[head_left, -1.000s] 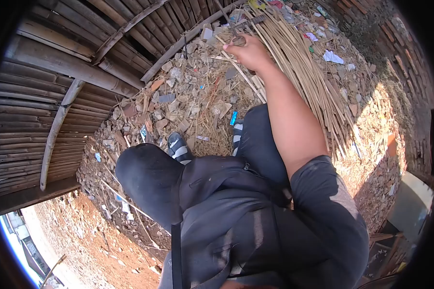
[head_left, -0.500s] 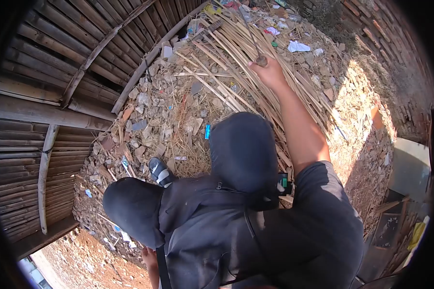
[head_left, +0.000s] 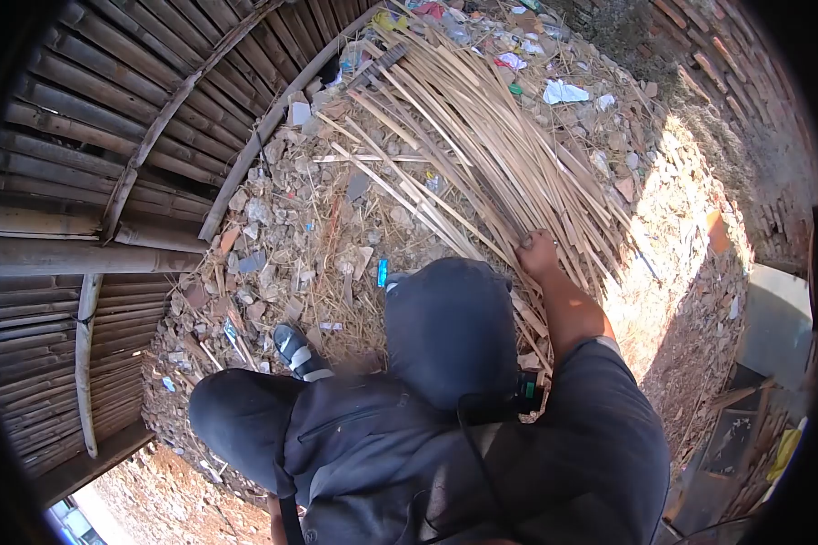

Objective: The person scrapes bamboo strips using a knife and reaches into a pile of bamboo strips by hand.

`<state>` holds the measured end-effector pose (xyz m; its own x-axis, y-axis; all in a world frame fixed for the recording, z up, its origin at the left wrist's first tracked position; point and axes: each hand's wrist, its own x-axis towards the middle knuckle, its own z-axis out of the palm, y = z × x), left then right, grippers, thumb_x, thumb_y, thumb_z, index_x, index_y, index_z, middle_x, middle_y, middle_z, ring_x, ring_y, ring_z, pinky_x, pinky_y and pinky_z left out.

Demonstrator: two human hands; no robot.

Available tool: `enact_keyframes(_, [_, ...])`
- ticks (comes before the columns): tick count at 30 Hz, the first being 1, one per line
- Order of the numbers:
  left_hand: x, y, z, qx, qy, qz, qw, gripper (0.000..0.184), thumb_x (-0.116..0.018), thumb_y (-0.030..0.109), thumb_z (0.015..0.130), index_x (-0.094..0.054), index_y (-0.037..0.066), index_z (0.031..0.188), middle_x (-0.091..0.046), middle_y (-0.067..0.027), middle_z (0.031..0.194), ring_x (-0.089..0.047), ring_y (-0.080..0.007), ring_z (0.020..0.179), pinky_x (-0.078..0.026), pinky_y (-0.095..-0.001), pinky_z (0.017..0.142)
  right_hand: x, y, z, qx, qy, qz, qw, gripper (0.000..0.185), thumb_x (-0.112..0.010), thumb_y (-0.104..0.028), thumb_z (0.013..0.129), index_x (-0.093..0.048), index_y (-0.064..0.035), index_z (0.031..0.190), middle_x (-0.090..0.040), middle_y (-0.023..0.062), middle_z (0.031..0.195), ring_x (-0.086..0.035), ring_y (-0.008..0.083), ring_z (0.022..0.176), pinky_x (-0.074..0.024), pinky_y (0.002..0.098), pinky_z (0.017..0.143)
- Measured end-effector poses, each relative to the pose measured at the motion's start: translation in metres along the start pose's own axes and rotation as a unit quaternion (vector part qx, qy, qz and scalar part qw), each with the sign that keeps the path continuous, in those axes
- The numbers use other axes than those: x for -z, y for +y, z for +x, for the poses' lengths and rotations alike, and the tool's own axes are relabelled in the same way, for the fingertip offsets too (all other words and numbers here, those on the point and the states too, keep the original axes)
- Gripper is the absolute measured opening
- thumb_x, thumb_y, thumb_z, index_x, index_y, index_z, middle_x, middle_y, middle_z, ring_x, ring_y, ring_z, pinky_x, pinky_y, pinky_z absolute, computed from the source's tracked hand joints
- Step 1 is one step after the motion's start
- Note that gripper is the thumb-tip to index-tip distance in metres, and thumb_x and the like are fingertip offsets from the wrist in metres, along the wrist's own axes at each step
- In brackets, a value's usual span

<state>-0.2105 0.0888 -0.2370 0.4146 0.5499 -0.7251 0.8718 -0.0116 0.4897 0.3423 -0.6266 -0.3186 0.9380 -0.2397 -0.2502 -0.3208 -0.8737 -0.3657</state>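
Note:
My right hand (head_left: pixel 539 254) is closed around the rounded handle of a long, thin dark tool. Its shaft seems to run up and left among the split bamboo strips (head_left: pixel 518 154), and its far end is hard to make out. The hand rests low on the pile, just right of my knee. Several loose strips (head_left: pixel 400 186) lie left of the main bundle. At the lower left, a small patch of skin of my left arm shows beside my dark clothing; the fingers of that hand are hidden or too unclear to read.
A bamboo slat wall (head_left: pixel 91 182) stands at left, with a pole along its foot. Rubble and dry straw (head_left: pixel 318 236) cover the ground, with a blue wrapper (head_left: pixel 383 272) near my knee. A brick wall (head_left: pixel 745 118) rises at right, above a pale panel (head_left: pixel 777 318).
My right hand has come down from the top of the strips towards my body, still round the handle. My right knee has shifted left, and my left hand has mostly dropped out of sight.

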Motion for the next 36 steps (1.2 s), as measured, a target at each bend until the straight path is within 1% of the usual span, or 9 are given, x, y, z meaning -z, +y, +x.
enact_keyframes(3, [-0.007, 0.02, -0.002, 0.004, -0.002, -0.012, 1.0, 0.031, -0.06, 0.026, 0.101, -0.06, 0.004, 0.122, -0.068, -0.0084, 0.095, -0.063, -0.0213, 0.075, -0.052, -0.0391, 0.062, 0.003, -0.006, 0.013, -0.004, -0.035, -0.019, 0.999, 0.04, -0.078, -0.032, 0.083, -0.07, -0.005, 0.111, -0.057, 0.0216, 0.135, -0.059, 0.04, 0.121, -0.0491, 0.0453, 0.104])
enact_keyframes(6, [-0.021, 0.032, -0.004, 0.007, -0.003, -0.021, 1.0, 0.032, -0.06, 0.026, 0.101, -0.06, 0.004, 0.123, -0.068, -0.0087, 0.096, -0.063, -0.0215, 0.076, -0.052, -0.0393, 0.063, 0.007, -0.03, 0.008, -0.05, -0.031, -0.063, 0.996, 0.04, -0.074, -0.032, 0.085, -0.071, -0.0053, 0.115, -0.058, 0.0226, 0.13, -0.06, 0.0405, 0.12, -0.0495, 0.0447, 0.105])
enact_keyframes(10, [-0.027, 0.035, -0.004, 0.005, -0.007, -0.023, 1.0, 0.033, -0.061, 0.026, 0.1, -0.06, 0.003, 0.124, -0.068, -0.0091, 0.097, -0.064, -0.0218, 0.078, -0.053, -0.0395, 0.064, 0.003, -0.035, 0.002, -0.043, -0.057, -0.12, 0.99, 0.047, -0.071, -0.033, 0.088, -0.068, -0.0056, 0.126, -0.06, 0.0238, 0.127, -0.063, 0.0398, 0.117, -0.0511, 0.0468, 0.102])
enact_keyframes(13, [-0.029, 0.032, -0.006, 0.005, -0.008, -0.025, 1.0, 0.033, -0.061, 0.026, 0.1, -0.06, 0.003, 0.124, -0.069, -0.0094, 0.098, -0.064, -0.022, 0.079, -0.053, -0.0397, 0.064, 0.004, -0.04, -0.002, -0.073, -0.059, -0.11, 0.99, 0.049, -0.072, -0.034, 0.087, -0.067, -0.0057, 0.127, -0.059, 0.0245, 0.128, -0.063, 0.0405, 0.117, -0.0515, 0.0476, 0.101])
enact_keyframes(17, [-0.031, 0.023, -0.008, 0.002, -0.011, -0.035, 0.999, 0.034, -0.061, 0.026, 0.1, -0.06, 0.003, 0.125, -0.069, -0.0098, 0.099, -0.065, -0.0222, 0.08, -0.053, -0.0399, 0.065, -0.003, -0.022, 0.008, -0.055, -0.071, -0.108, 0.99, 0.049, -0.069, -0.028, 0.086, -0.066, -0.0054, 0.129, -0.061, 0.0262, 0.128, -0.063, 0.0419, 0.118, -0.0517, 0.0486, 0.102])
enact_keyframes(21, [-0.032, 0.007, -0.012, -0.007, -0.014, -0.045, 0.999, 0.035, -0.062, 0.026, 0.099, -0.06, 0.003, 0.125, -0.069, -0.0102, 0.1, -0.065, -0.0225, 0.082, -0.054, -0.0402, 0.066, 0.014, -0.032, -0.003, -0.04, -0.052, -0.078, 0.995, 0.043, -0.068, -0.024, 0.084, -0.068, -0.0073, 0.124, -0.067, 0.0264, 0.124, -0.065, 0.0399, 0.115, -0.0529, 0.0475, 0.099])
enact_keyframes(27, [-0.04, -0.01, -0.008, -0.021, -0.03, -0.057, 0.998, 0.036, -0.062, 0.025, 0.099, -0.06, 0.002, 0.126, -0.07, -0.0108, 0.102, -0.066, -0.0229, 0.084, -0.054, -0.0406, 0.067, 0.028, -0.033, -0.027, -0.029, -0.094, -0.136, 0.986, 0.036, -0.068, -0.02, 0.083, -0.07, -0.0083, 0.117, -0.073, 0.0238, 0.107, -0.07, 0.0394, 0.105, -0.0549, 0.0485, 0.093])
enact_keyframes(28, [-0.042, -0.011, -0.006, -0.023, -0.033, -0.06, 0.997, 0.036, -0.062, 0.025, 0.099, -0.06, 0.002, 0.127, -0.07, -0.0109, 0.102, -0.066, -0.023, 0.084, -0.054, -0.0406, 0.067, 0.027, -0.032, -0.032, -0.033, -0.067, -0.11, 0.991, 0.032, -0.07, -0.019, 0.081, -0.071, -0.0073, 0.111, -0.073, 0.024, 0.106, -0.07, 0.0402, 0.105, -0.0552, 0.0487, 0.092])
enact_keyframes(36, [-0.035, -0.017, 0.0, -0.032, -0.039, -0.075, 0.996, 0.038, -0.063, 0.025, 0.098, -0.06, 0.002, 0.128, -0.07, -0.0117, 0.104, -0.067, -0.0235, 0.087, -0.055, -0.0411, 0.069, 0.056, -0.035, -0.043, -0.004, -0.122, -0.15, 0.981, 0.036, -0.075, -0.025, 0.077, -0.07, -0.0061, 0.108, -0.073, 0.0252, 0.107, -0.069, 0.0414, 0.105, -0.0548, 0.0481, 0.093])
